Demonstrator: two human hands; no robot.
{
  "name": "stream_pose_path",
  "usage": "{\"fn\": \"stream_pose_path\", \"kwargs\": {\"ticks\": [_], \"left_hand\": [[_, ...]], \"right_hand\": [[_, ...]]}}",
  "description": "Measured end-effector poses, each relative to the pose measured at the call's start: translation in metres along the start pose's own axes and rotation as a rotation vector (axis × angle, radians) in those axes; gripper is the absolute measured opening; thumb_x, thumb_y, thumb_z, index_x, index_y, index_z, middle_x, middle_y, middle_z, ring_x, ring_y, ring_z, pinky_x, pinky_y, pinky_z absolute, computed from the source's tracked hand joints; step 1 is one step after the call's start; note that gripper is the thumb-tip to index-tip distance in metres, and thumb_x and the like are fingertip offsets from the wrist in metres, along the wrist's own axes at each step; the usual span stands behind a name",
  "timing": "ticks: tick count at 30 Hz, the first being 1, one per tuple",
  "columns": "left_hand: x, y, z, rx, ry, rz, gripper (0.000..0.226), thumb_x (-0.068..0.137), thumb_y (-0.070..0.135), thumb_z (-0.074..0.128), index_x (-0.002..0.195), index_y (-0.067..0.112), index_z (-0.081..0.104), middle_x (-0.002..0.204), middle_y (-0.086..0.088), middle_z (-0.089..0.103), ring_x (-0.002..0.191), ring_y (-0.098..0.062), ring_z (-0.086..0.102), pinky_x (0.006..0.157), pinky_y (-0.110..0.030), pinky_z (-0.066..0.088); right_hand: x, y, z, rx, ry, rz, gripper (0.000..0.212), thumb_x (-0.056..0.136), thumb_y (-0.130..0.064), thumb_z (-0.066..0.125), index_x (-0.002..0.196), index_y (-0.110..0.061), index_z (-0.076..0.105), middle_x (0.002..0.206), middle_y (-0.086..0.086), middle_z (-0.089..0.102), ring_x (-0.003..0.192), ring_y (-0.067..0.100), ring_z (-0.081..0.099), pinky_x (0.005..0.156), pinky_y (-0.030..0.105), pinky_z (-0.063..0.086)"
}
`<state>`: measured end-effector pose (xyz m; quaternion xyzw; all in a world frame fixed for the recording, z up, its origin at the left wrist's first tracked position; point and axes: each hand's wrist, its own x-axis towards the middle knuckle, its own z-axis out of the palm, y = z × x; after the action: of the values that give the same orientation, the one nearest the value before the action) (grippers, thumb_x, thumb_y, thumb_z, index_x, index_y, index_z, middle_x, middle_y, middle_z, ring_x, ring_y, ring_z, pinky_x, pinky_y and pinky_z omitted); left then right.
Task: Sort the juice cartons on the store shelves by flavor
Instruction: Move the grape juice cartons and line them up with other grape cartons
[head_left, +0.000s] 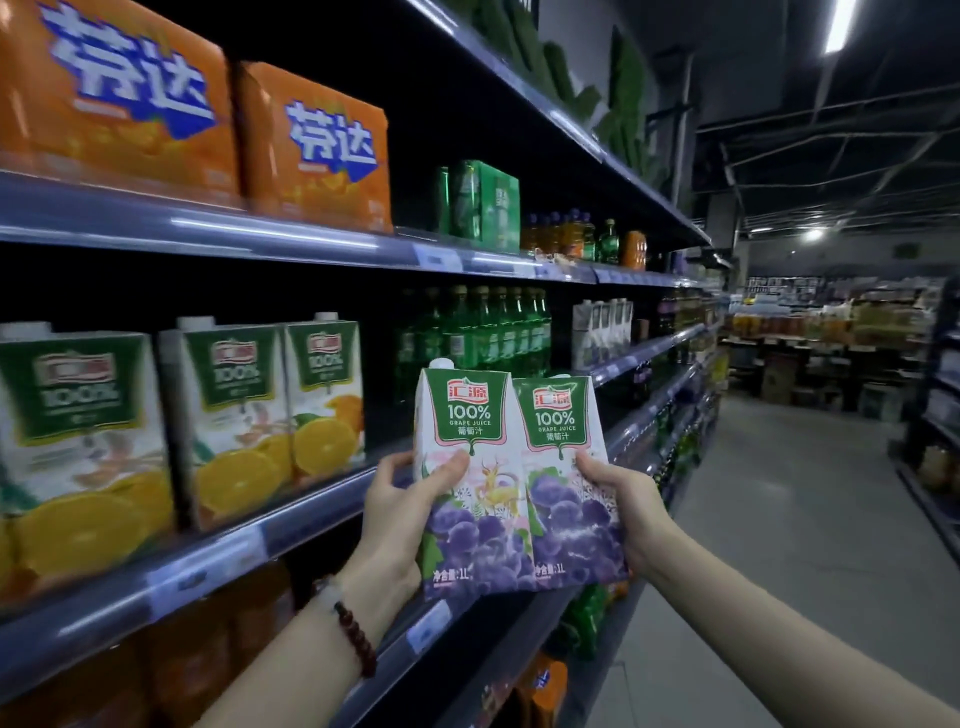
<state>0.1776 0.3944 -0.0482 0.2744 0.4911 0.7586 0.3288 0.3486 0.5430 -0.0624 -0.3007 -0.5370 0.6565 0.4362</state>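
Two grape juice cartons with purple grapes and green labels are held side by side in front of the middle shelf. My left hand (402, 512) grips the left grape carton (470, 499); my right hand (631, 506) grips the right grape carton (569, 493). Both cartons are upright and touch each other. On the middle shelf (208, 566) to the left stand three orange juice cartons (234, 415) of the same brand. Farther along that shelf stands a row of several more grape-coloured cartons (602, 332).
Green soda bottles (488, 332) stand behind the held cartons. Orange drink packs (311, 145) and a green pack (485, 205) fill the upper shelf. Orange bottles sit on the lower shelf. The aisle floor (779, 519) runs along the right, with more shelving beyond.
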Motion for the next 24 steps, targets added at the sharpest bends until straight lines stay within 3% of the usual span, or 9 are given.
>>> {"fn": "stream_pose_path", "kwargs": {"ticks": [4, 8, 10, 13, 14, 18, 24], "left_hand": [[0.032, -0.021, 0.067, -0.023, 0.01, -0.003, 0.055, 0.064, 0.022, 0.087, 0.107, 0.018, 0.053, 0.082, -0.012, 0.078, 0.071, -0.03, 0.076, 0.056, -0.037, 0.059], [0.062, -0.039, 0.124, -0.02, 0.026, 0.005, 0.055, 0.064, 0.023, 0.088, 0.107, 0.018, 0.054, 0.08, -0.008, 0.078, 0.069, -0.028, 0.076, 0.052, -0.035, 0.058], [0.077, -0.048, 0.146, -0.011, 0.024, 0.005, 0.054, 0.065, 0.022, 0.087, 0.107, 0.018, 0.054, 0.08, -0.007, 0.078, 0.069, -0.028, 0.076, 0.053, -0.035, 0.058], [0.103, -0.063, 0.175, 0.015, 0.028, 0.005, 0.054, 0.065, 0.021, 0.088, 0.107, 0.019, 0.054, 0.08, -0.006, 0.078, 0.07, -0.027, 0.076, 0.056, -0.036, 0.06], [0.112, -0.068, 0.184, 0.023, 0.03, 0.005, 0.054, 0.065, 0.021, 0.088, 0.107, 0.019, 0.054, 0.081, -0.006, 0.078, 0.071, -0.027, 0.076, 0.056, -0.036, 0.06], [0.154, -0.09, 0.219, 0.007, 0.035, 0.008, 0.051, 0.065, 0.017, 0.087, 0.105, 0.016, 0.055, 0.08, -0.009, 0.078, 0.067, -0.027, 0.076, 0.049, -0.033, 0.057], [0.237, -0.132, 0.275, -0.009, 0.012, 0.022, 0.05, 0.066, 0.016, 0.087, 0.106, 0.018, 0.056, 0.085, -0.012, 0.078, 0.071, -0.029, 0.076, 0.053, -0.035, 0.059]], "right_hand": [[0.054, -0.023, -0.058, -0.017, -0.013, 0.002, 0.087, 0.028, -0.051, 0.089, 0.103, -0.008, 0.076, 0.112, 0.013, 0.074, 0.108, 0.041, 0.065, 0.105, 0.056, 0.043], [0.101, -0.039, -0.105, 0.012, -0.034, 0.019, 0.064, 0.041, -0.041, 0.088, 0.095, -0.007, 0.078, 0.103, 0.015, 0.076, 0.098, 0.041, 0.07, 0.099, 0.056, 0.049], [0.122, -0.04, -0.125, 0.024, -0.024, 0.027, 0.053, 0.045, -0.038, 0.086, 0.088, -0.007, 0.079, 0.098, 0.015, 0.077, 0.09, 0.039, 0.073, 0.091, 0.052, 0.055], [0.152, -0.038, -0.152, 0.061, -0.018, 0.028, 0.041, 0.048, -0.036, 0.084, 0.079, -0.008, 0.08, 0.092, 0.015, 0.078, 0.079, 0.036, 0.075, 0.067, 0.038, 0.06], [0.162, -0.036, -0.159, 0.063, -0.013, 0.029, 0.043, 0.048, -0.036, 0.084, 0.081, -0.009, 0.08, 0.093, 0.014, 0.078, 0.08, 0.036, 0.075, 0.068, 0.038, 0.06], [0.207, -0.032, -0.188, 0.039, 0.023, 0.033, 0.052, 0.056, -0.038, 0.084, 0.097, -0.007, 0.077, 0.104, 0.015, 0.075, 0.101, 0.041, 0.068, 0.101, 0.054, 0.048], [0.302, -0.027, -0.237, 0.015, 0.019, -0.002, 0.054, 0.05, -0.043, 0.081, 0.093, -0.01, 0.078, 0.107, 0.014, 0.075, 0.103, 0.037, 0.067, 0.104, 0.052, 0.045]]}}
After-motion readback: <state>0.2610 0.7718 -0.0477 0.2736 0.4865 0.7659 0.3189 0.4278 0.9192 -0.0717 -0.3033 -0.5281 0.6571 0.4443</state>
